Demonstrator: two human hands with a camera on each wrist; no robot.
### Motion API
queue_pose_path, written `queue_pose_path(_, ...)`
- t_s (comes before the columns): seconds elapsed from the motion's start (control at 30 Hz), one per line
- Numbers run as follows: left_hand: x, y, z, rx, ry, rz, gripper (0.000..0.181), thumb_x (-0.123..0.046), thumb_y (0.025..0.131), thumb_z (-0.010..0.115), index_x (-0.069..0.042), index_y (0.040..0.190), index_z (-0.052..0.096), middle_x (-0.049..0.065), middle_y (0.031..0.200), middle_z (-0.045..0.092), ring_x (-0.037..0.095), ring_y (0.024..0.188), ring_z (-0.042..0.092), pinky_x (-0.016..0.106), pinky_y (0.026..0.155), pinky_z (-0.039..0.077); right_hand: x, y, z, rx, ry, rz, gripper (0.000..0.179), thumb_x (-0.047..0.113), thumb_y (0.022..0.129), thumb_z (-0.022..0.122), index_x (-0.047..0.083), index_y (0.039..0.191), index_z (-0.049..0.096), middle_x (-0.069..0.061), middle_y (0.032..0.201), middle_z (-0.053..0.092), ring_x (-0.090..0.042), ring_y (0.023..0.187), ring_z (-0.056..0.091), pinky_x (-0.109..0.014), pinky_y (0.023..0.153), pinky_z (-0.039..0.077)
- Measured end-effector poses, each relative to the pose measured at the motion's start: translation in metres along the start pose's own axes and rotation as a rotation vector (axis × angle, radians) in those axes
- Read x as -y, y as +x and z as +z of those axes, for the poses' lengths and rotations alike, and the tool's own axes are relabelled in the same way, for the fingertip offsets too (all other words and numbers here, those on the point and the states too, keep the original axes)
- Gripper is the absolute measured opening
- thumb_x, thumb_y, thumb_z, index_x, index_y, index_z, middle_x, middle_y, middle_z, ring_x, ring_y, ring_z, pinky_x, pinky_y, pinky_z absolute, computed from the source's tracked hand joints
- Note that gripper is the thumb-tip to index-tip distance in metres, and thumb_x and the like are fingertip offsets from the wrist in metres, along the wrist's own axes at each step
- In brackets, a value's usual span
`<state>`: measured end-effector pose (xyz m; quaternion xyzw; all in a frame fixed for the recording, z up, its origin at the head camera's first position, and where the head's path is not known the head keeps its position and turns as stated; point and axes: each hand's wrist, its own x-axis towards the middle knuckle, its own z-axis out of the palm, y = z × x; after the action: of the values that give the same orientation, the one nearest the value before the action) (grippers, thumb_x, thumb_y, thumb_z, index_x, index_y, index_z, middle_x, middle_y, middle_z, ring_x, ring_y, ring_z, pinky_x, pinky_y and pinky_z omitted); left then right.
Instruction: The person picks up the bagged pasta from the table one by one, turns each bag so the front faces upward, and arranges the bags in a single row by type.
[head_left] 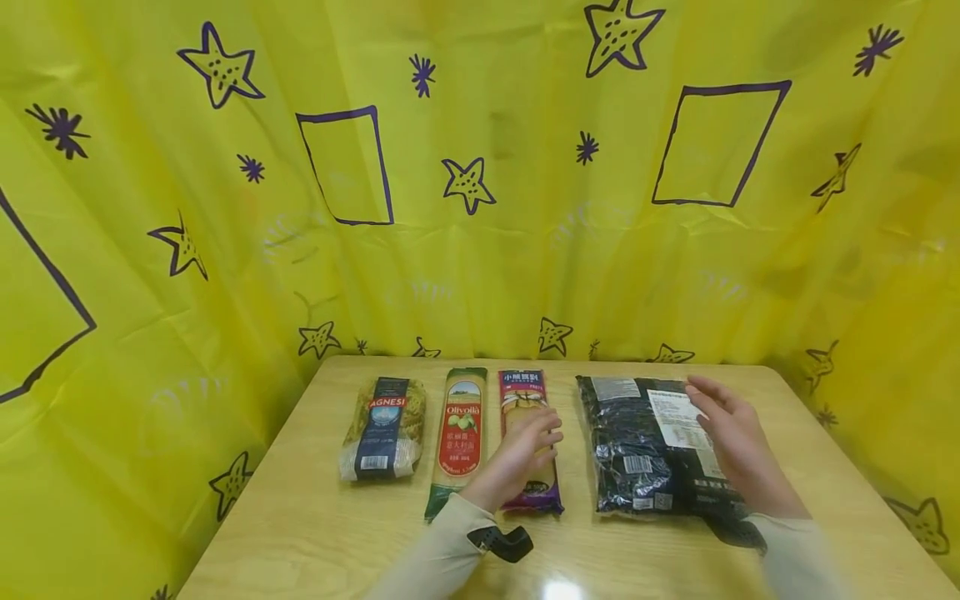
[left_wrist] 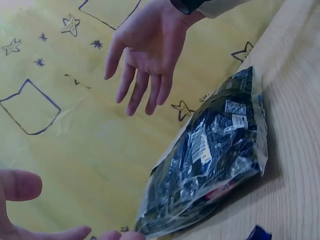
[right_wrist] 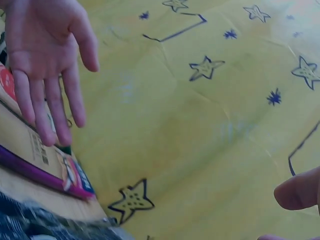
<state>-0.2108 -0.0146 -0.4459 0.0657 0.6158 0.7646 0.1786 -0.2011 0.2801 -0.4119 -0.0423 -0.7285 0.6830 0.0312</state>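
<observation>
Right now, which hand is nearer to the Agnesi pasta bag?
Left. The left hand is right of the Agnesi bag, over the purple packet; the right hand is farther right, at the right side of the black package.

Your head picture is bright, with a shiny white spot (head_left: 562, 591) low on the table (head_left: 288, 517). Your wrist pictures look duller and fuzzier. Light gleams on the black bag (left_wrist: 207, 147), with a soft shadow (left_wrist: 271, 175) beside it.
</observation>
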Motion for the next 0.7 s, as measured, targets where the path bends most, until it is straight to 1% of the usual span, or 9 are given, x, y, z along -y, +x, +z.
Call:
queue_pose_path(0.1, 0.0, 0.004, 0.004, 0.014, -0.018, -0.017, 0.066, -0.032, 0.108, 0.049, 0.007, 0.157, 0.029, 0.03, 0.16, 0.037, 0.047, 0.149, 0.039, 0.055, 0.126, 0.032, -0.006, 0.002, -0.018, -0.009, 0.031, 0.012, 0.027, 0.04, 0.107, 0.054, 0.031, 0.132, 0.05, 0.031, 0.116, 0.05, -0.018, 0.143, 0.033, -0.056, 0.131, 0.005)
queue_pose_path(0.17, 0.002, 0.007, 0.006, 0.016, -0.038, -0.032, 0.066, -0.033, 0.108, 0.049, 0.007, 0.157, 0.029, 0.03, 0.161, 0.036, 0.047, 0.149, 0.038, 0.055, 0.127, 0.031, -0.01, 0.002, -0.028, -0.005, 0.02, 0.027, 0.024, 0.041, 0.107, 0.052, 0.035, 0.13, 0.049, 0.033, 0.114, 0.049, -0.024, 0.148, 0.029, -0.056, 0.131, 0.004)
queue_pose_path(0.23, 0.004, 0.01, 0.008, 0.013, -0.06, -0.048, 0.067, -0.033, 0.107, 0.05, 0.006, 0.157, 0.029, 0.029, 0.161, 0.035, 0.047, 0.15, 0.037, 0.055, 0.127, 0.031, -0.014, 0.003, -0.037, -0.001, -0.01, 0.048, 0.033, 0.044, 0.108, 0.049, 0.034, 0.139, 0.046, 0.032, 0.116, 0.049, -0.032, 0.155, 0.022, -0.058, 0.13, 0.003)
queue_pose_path(0.3, 0.006, 0.012, 0.011, 0.004, -0.076, -0.062, 0.065, -0.032, 0.107, 0.05, 0.006, 0.157, 0.03, 0.029, 0.161, 0.035, 0.048, 0.15, 0.036, 0.056, 0.127, 0.03, -0.017, 0.004, -0.043, 0.013, -0.047, 0.075, 0.052, 0.047, 0.108, 0.046, 0.027, 0.155, 0.036, 0.017, 0.132, 0.052, -0.042, 0.159, 0.007, -0.059, 0.13, 0.002)
queue_pose_path(0.33, 0.007, 0.013, 0.013, 0.002, -0.08, -0.066, 0.065, -0.032, 0.107, 0.049, 0.006, 0.156, 0.031, 0.029, 0.161, 0.035, 0.049, 0.15, 0.035, 0.057, 0.127, 0.029, -0.018, 0.004, -0.046, 0.021, -0.059, 0.091, 0.061, 0.047, 0.109, 0.044, 0.02, 0.162, 0.028, 0.005, 0.146, 0.049, -0.046, 0.159, 0.002, -0.06, 0.13, 0.001)
queue_pose_path(0.4, 0.009, 0.014, 0.015, -0.005, -0.09, -0.073, 0.063, -0.031, 0.107, 0.049, 0.006, 0.156, 0.032, 0.03, 0.161, 0.033, 0.05, 0.151, 0.033, 0.058, 0.128, 0.027, -0.018, 0.005, -0.052, 0.039, -0.08, 0.126, 0.077, 0.048, 0.109, 0.041, 0.005, 0.166, 0.011, -0.015, 0.167, 0.028, -0.05, 0.158, -0.004, -0.061, 0.129, -0.001)
queue_pose_path(0.47, 0.011, 0.015, 0.019, -0.008, -0.089, -0.083, 0.061, -0.03, 0.108, 0.048, 0.005, 0.156, 0.033, 0.031, 0.162, 0.032, 0.051, 0.151, 0.032, 0.059, 0.128, 0.026, -0.019, 0.006, -0.056, 0.061, -0.104, 0.163, 0.083, 0.047, 0.11, 0.037, -0.004, 0.163, -0.002, -0.023, 0.173, -0.001, -0.052, 0.157, -0.008, -0.062, 0.129, -0.002)
queue_pose_path(0.53, 0.014, 0.015, 0.021, -0.007, -0.093, -0.09, 0.061, -0.029, 0.107, 0.048, 0.005, 0.156, 0.033, 0.031, 0.163, 0.03, 0.051, 0.151, 0.03, 0.059, 0.128, 0.026, -0.02, 0.005, -0.06, 0.084, -0.121, 0.197, 0.084, 0.048, 0.111, 0.033, -0.006, 0.161, -0.007, -0.028, 0.17, -0.013, -0.053, 0.155, -0.011, -0.063, 0.128, -0.004)
queue_pose_path(0.7, 0.022, 0.017, 0.028, -0.017, -0.116, -0.114, 0.066, -0.025, 0.105, 0.05, 0.007, 0.158, 0.027, 0.032, 0.164, 0.026, 0.054, 0.152, 0.025, 0.061, 0.128, 0.023, -0.029, 0.003, -0.069, 0.137, -0.167, 0.266, 0.085, 0.05, 0.111, 0.029, -0.007, 0.159, -0.01, -0.029, 0.167, -0.021, -0.058, 0.153, -0.015, -0.068, 0.126, -0.005)
